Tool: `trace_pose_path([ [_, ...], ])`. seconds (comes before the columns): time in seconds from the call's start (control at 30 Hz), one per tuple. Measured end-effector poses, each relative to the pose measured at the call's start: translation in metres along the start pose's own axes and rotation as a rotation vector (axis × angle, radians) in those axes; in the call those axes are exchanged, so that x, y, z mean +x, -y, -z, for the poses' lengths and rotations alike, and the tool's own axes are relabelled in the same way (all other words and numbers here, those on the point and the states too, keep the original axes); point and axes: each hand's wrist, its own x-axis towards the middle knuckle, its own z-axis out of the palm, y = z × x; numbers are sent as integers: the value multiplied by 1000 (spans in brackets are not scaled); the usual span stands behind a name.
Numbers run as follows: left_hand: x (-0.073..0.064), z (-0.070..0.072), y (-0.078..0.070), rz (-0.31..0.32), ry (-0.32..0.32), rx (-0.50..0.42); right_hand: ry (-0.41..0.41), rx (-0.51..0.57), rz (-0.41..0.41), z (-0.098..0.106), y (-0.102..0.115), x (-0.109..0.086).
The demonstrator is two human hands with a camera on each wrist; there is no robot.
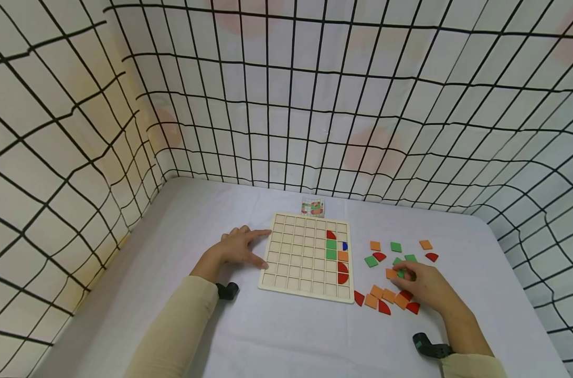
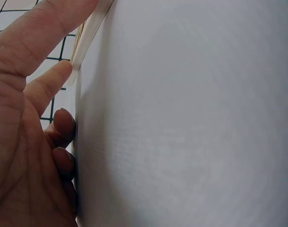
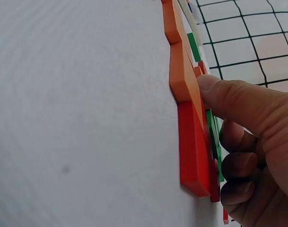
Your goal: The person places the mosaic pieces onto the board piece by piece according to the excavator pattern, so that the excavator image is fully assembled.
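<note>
Sleeve [image 1: 175,328] | left fingers [image 1: 258,234] spread, touching board [image 1: 291,262] (gridded wood) | right fingers [image 3: 238,98] pinch orange square [image 1: 390,273]

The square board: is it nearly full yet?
Not nearly, I think. Done: a few coloured pieces sit near the right side of the board. In hand: the left hand touches the board's left edge; the right hand is right at an orange piece, but I can't tell if it's gripped. Left: most squares are bare, and loose pieces lie to the right.
</note>
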Motion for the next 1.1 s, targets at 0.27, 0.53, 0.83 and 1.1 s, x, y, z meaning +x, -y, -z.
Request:
trace_pose_path([
  [0.27, 1, 0, 0, 0, 13, -2, 1, -1, -1, 2, 0, -3],
  [0.53, 0, 1, -2, 4, 10, 1, -8, -12, 14, 1, -2, -1],
  [0.83, -1, 1, -1, 5, 9, 7, -45, -29, 35, 1, 16, 1],
  [1.1, -2, 3, -3, 1, 12, -3, -47, -8, 67, 2, 37, 6],
])
